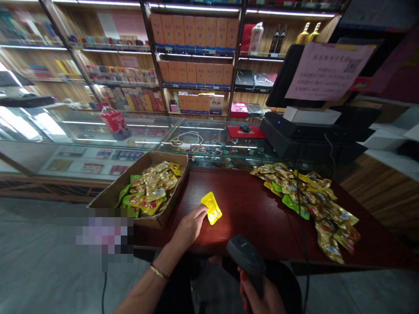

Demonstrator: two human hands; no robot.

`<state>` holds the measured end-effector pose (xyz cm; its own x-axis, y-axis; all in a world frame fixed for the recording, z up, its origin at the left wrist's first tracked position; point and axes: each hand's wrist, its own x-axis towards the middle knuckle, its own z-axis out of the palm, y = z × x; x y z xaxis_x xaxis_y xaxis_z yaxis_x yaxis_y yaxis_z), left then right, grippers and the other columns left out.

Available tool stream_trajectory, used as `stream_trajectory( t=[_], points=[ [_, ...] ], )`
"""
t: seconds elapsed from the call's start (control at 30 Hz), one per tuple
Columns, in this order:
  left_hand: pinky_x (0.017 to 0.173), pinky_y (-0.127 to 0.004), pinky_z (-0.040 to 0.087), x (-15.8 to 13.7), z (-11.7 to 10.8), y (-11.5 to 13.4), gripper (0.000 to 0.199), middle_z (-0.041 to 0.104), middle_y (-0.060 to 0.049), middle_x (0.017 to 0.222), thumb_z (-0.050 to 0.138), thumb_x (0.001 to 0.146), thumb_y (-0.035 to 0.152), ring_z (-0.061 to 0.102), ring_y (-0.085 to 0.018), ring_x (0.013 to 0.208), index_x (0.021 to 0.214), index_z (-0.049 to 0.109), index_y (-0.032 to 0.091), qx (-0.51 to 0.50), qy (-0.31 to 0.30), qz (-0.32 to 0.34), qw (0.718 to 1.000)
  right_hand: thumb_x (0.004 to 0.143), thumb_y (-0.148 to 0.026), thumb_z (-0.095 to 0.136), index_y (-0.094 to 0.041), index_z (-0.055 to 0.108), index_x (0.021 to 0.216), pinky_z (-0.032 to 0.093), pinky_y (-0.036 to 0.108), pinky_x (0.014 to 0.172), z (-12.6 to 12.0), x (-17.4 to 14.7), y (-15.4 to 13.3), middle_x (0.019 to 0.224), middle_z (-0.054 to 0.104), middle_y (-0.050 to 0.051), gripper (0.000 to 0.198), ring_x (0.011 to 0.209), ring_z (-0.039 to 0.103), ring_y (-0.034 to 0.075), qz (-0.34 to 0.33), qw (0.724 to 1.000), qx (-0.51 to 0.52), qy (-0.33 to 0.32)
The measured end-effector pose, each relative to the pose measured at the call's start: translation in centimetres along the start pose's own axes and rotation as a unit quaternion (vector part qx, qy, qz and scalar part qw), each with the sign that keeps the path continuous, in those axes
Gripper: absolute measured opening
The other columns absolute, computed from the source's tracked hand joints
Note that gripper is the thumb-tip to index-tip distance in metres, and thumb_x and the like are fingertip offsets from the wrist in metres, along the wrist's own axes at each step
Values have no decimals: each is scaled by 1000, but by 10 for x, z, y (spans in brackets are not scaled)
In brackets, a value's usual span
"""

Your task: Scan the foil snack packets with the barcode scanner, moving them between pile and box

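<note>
The left hand (191,227) pinches a yellow packet (213,210), print illegible; the right hand (264,297) clasps a scanner (246,255), five o'clock. Two o'clock: pink sign (322,74), writing blurred.

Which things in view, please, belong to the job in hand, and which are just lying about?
Job, apparently:
small yellow plastic packet, in left hand;
dark grey handheld scanner, in right hand;
brown cardboard box;
mostly gold packet pile.

Lying about:
red plastic bag;
black computer mouse.

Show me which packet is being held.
The yellow packet pinched in the left hand; the other packets lie unheld, in the cardboard box or in the heap at the right.
</note>
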<state>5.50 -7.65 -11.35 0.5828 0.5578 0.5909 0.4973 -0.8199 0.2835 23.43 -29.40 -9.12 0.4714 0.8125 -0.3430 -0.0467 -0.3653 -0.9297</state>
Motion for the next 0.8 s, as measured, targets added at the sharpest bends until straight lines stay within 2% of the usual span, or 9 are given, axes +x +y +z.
stream_trajectory(
  t=[0.2,0.43,0.63,0.8],
  points=[
    [96,-30,60,5,-6,5,28,71,-10,115,43,100,12,70,-18,108,114,66,18,-50,24,-12,998,72,-87,56,-21,68,67,41,23,38,-4,1,-1,42,54,-2,68,36,52,15,-29,998,-51,4],
    [93,-28,60,7,-11,7,25,72,-8,113,45,99,12,71,-16,105,106,69,20,-117,31,-24,992,75,-86,55,-17,75,82,45,25,43,-6,1,-6,45,61,0,72,40,57,17,-71,994,-79,10],
    [95,-29,60,4,-9,8,25,72,-10,114,47,99,11,71,-17,107,106,69,17,-127,13,-9,992,80,-82,55,-23,67,68,44,24,43,-3,2,-15,43,58,-1,61,41,55,17,-90,992,-90,-10],
    [97,-31,60,1,-11,9,27,72,-10,118,46,99,11,71,-18,110,110,70,18,-135,-6,-1,991,83,-77,56,-24,67,66,44,25,43,-2,3,-23,43,60,0,56,40,56,18,-109,988,-108,-4]
  ],
)
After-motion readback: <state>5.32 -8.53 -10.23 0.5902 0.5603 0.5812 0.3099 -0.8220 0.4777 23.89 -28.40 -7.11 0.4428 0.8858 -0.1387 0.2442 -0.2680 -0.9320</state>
